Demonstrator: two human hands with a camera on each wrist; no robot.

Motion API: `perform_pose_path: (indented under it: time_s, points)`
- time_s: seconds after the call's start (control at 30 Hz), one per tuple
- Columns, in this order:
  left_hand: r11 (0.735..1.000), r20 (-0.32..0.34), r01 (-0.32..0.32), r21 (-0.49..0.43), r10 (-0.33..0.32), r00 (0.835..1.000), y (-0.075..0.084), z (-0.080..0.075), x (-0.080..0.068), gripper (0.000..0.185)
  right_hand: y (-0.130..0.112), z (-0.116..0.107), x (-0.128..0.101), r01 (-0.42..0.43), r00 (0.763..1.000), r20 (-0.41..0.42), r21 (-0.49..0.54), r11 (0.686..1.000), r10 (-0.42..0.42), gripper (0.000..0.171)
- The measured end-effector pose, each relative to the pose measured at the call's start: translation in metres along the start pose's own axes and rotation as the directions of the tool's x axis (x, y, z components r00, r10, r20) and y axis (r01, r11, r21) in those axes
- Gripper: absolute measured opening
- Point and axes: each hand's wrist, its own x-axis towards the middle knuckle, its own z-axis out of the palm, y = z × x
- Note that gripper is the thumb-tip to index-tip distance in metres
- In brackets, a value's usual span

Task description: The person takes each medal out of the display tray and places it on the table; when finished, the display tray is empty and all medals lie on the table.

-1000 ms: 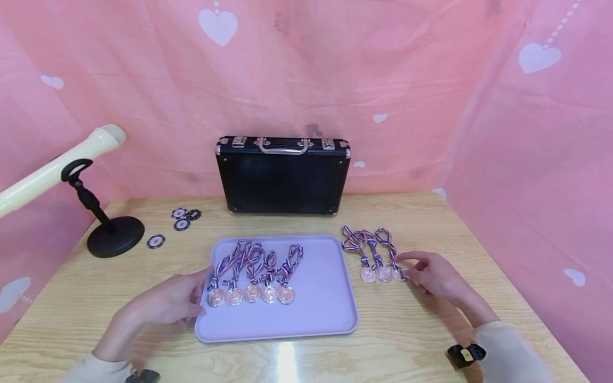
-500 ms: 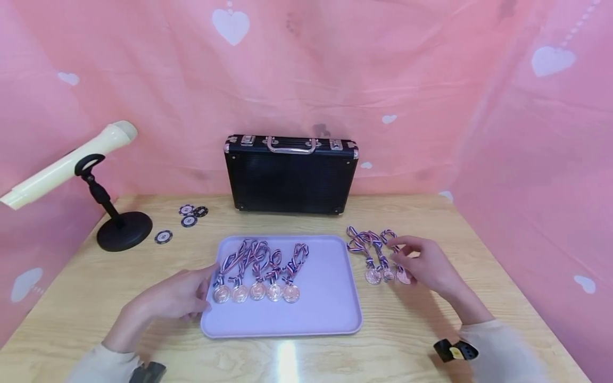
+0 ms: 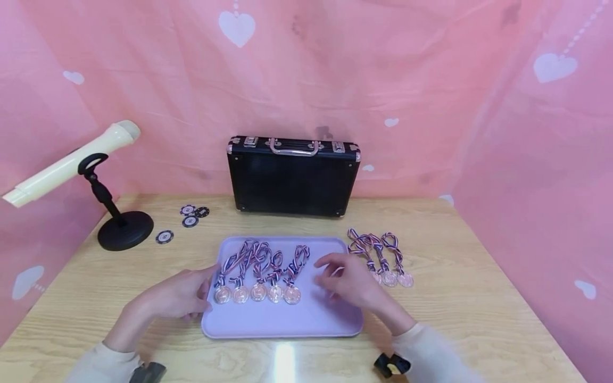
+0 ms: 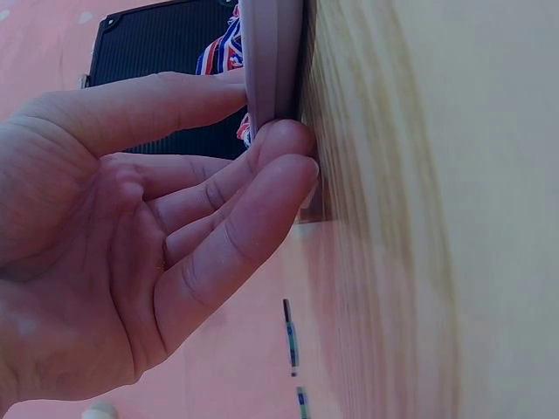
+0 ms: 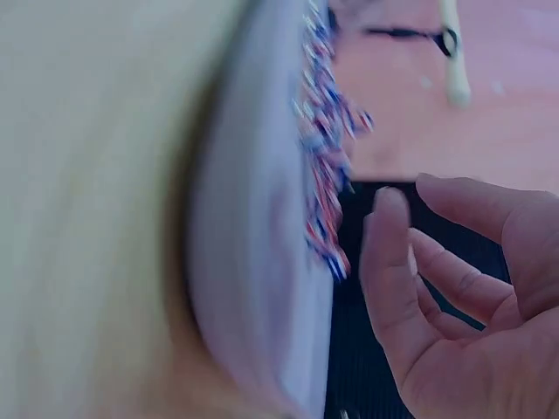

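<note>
A lilac tray [image 3: 268, 325] lies on the table, bearing several medals [image 3: 258, 291] in a row, their striped ribbons knotted and pointing away from me. My left hand [image 3: 174, 295] grips the tray's left rim; in the left wrist view the thumb lies on top and the fingertips [image 4: 293, 179] curl beneath the edge. Over the right part of the tray is my right hand [image 3: 351, 282], fingers loosely bent and nothing between them. To the tray's right, three more medals [image 3: 405, 280] lie side by side on the table, the leftmost partly hidden by my right hand.
Behind the tray stands a black briefcase [image 3: 293, 181] with silver latches. A white microphone [image 3: 76, 162] rests in a black stand [image 3: 125, 230] at the back left, beside several poker chips [image 3: 190, 221]. Pink cloth [image 3: 431, 96] hangs around the wooden table [image 3: 455, 319].
My right hand has left the rightmost medal on the table and moved left over the tray. That medal now lies straighter beside the other two. My left hand stays at the tray's rim.
</note>
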Motion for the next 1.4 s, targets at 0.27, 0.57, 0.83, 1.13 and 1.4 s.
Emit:
perform_pose_path:
  time_s: [0.27, 0.57, 0.83, 1.13, 1.4]
  points:
    - [0.999, 0.001, 0.033, 0.01, -0.033, 0.999, 0.001, 0.002, 0.0, 0.09, -0.001, 0.038, -0.001, -0.011, 0.999, 0.04, -0.051, 0.999, 0.013, 0.027]
    - [1.0, 0.008, 0.028, 0.007, -0.028, 1.0, 0.001, 0.003, 0.001, 0.091, -0.006, 0.051, 0.001, -0.081, 0.994, 0.064, -0.159, 0.984, 0.092, 0.03]
    - [0.999, 0.006, 0.047, 0.006, -0.047, 0.999, 0.002, 0.004, 0.002, 0.089, -0.008, 0.054, 0.009, -0.122, 0.99, 0.041, -0.209, 0.97, 0.133, 0.033]
    - [0.998, 0.002, 0.057, 0.005, -0.057, 0.998, 0.005, 0.002, 0.001, 0.09, -0.01, 0.057, 0.014, -0.088, 0.994, 0.031, -0.311, 0.946, 0.102, 0.033]
    - [0.998, -0.004, 0.065, 0.004, -0.065, 0.998, 0.003, 0.001, 0.001, 0.089, -0.007, 0.049, 0.015, -0.101, 0.994, 0.021, -0.27, 0.958, 0.111, 0.034]
